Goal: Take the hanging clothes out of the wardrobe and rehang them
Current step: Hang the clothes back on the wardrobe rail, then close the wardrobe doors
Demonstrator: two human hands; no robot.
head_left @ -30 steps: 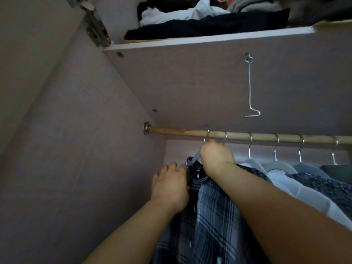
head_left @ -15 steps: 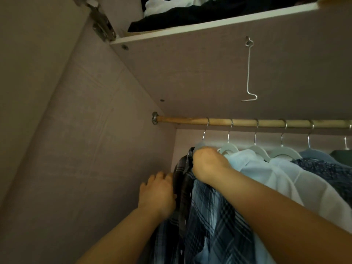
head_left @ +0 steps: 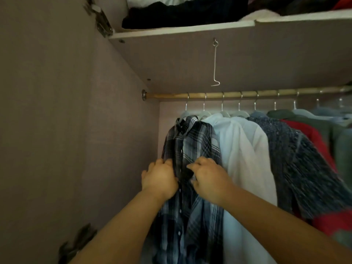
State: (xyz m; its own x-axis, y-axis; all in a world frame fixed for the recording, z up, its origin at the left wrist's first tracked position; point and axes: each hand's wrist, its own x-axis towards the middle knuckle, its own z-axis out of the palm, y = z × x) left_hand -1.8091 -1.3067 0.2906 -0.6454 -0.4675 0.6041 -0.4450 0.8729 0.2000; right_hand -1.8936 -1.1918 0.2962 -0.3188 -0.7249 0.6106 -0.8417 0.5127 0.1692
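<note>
Nearest the camera, two bare forearms reach up into the wardrobe, and both hands meet at the front of a blue-and-black plaid shirt (head_left: 198, 141). The left hand (head_left: 160, 180) has its fingers curled round the shirt's left front edge. The right hand (head_left: 209, 180) pinches the cloth just across the button strip, so each hand holds one side of the opening and they sit close together. Low on the left, a blurred metal hinge (head_left: 78, 242) sits on the wardrobe side panel (head_left: 76, 130). The plaid shirt hangs on a pale hanger (head_left: 183, 114), the first one at the left end of the wooden rail (head_left: 228, 95), with its collar up at the hanger's neck. Touching it on the right is a white shirt (head_left: 245, 149), then a dark speckled shirt (head_left: 297, 159), a red garment (head_left: 314, 138) and a green one (head_left: 304, 121), each on its own hanger. The garments beyond those at the far right are too blurred to name. Above the rail, a bent wire hook (head_left: 215, 63) dangles from an eyelet in the underside of the shelf (head_left: 181, 31). On that shelf lie folded clothes (head_left: 181, 14), mostly black and white, and beside its left end a second hinge (head_left: 102, 21) is fixed to the panel.
</note>
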